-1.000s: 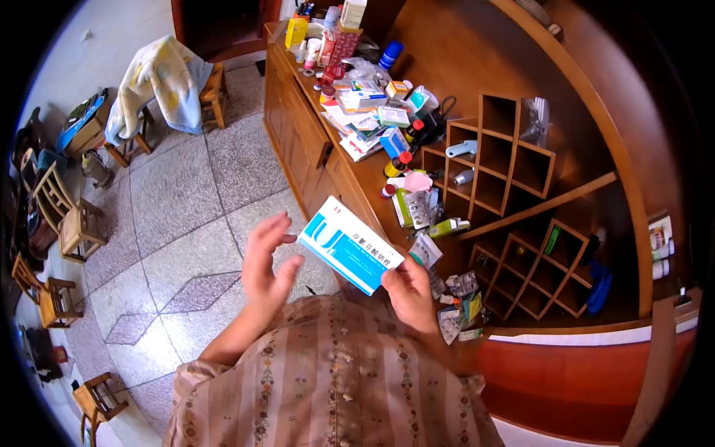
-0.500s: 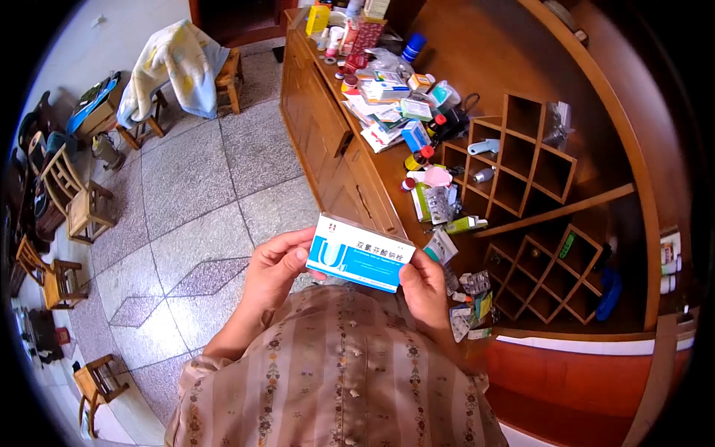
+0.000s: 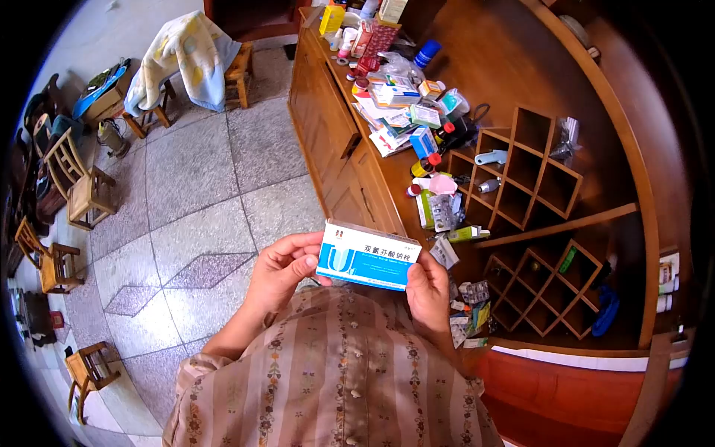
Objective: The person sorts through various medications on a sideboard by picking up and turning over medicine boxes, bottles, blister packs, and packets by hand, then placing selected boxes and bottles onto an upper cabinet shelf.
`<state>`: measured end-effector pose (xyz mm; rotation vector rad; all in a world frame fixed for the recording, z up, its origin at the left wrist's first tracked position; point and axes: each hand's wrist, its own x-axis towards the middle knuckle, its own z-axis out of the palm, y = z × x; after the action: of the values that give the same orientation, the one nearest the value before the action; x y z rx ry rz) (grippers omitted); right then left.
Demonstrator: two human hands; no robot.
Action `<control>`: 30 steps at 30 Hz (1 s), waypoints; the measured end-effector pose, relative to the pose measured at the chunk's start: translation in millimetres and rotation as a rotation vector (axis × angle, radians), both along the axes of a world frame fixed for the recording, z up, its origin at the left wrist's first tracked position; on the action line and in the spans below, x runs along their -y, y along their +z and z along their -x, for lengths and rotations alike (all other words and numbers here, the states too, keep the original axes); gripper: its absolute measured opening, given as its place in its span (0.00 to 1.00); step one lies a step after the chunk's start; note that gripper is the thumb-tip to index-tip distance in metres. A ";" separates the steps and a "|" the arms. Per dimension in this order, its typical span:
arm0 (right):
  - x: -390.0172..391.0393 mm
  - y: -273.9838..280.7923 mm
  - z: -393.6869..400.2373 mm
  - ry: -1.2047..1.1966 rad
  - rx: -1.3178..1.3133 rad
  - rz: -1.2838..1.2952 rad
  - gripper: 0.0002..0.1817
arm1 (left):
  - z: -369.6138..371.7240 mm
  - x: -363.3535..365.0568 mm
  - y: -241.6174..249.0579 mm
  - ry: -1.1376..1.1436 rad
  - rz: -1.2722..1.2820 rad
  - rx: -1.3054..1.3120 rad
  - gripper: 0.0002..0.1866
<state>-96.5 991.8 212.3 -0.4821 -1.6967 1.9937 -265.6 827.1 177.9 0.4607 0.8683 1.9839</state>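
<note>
A blue and white medicine box (image 3: 367, 257) with Chinese print is held level in front of my chest, its printed face toward me. My left hand (image 3: 287, 267) grips its left end, thumb on the front and fingers behind. On the right end, my right hand (image 3: 428, 285) is closed with its thumb along the edge; its other fingers are mostly hidden. Just beyond the box stands the wooden cabinet (image 3: 376, 190), whose top carries a heap of medicine boxes (image 3: 398, 97), red-capped bottles (image 3: 427, 165) and blister packs (image 3: 445, 211).
Diamond-shaped wooden racks (image 3: 525, 167) line the cabinet's right side, one holding a pale blue handled item (image 3: 491, 157). A blue cap-topped container (image 3: 427, 54) stands farther back. Wooden chairs (image 3: 88, 186) and a blanket-draped seat (image 3: 182, 59) are on the tiled floor to the left.
The camera view has shifted slightly, so the cabinet's contents sit a little farther right and lower. Both hands keep hold of the medicine box, which appears slightly more to the right.
</note>
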 end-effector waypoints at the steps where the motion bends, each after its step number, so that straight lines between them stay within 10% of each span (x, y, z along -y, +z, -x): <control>1: -1.5 -1.3 -1.3 -0.004 -0.002 -0.001 0.20 | -0.3 -1.3 -0.2 -0.004 -0.001 -0.002 0.18; 21: -31.5 10.3 -42.7 -0.041 0.165 -0.250 0.18 | -38.4 -41.1 -0.2 0.074 0.151 -0.176 0.14; 25: -52.5 18.7 -59.3 -0.004 0.112 -0.612 0.15 | -47.5 -51.3 -0.8 0.043 0.280 -0.332 0.11; 30: -62.7 24.2 -74.6 -0.092 0.038 -0.370 0.16 | -68.9 -77.8 19.1 0.059 0.162 -0.357 0.14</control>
<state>-21.9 1054.5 236.5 -0.4572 -1.9717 1.5665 -196.7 904.8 197.0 0.7151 1.2663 1.8948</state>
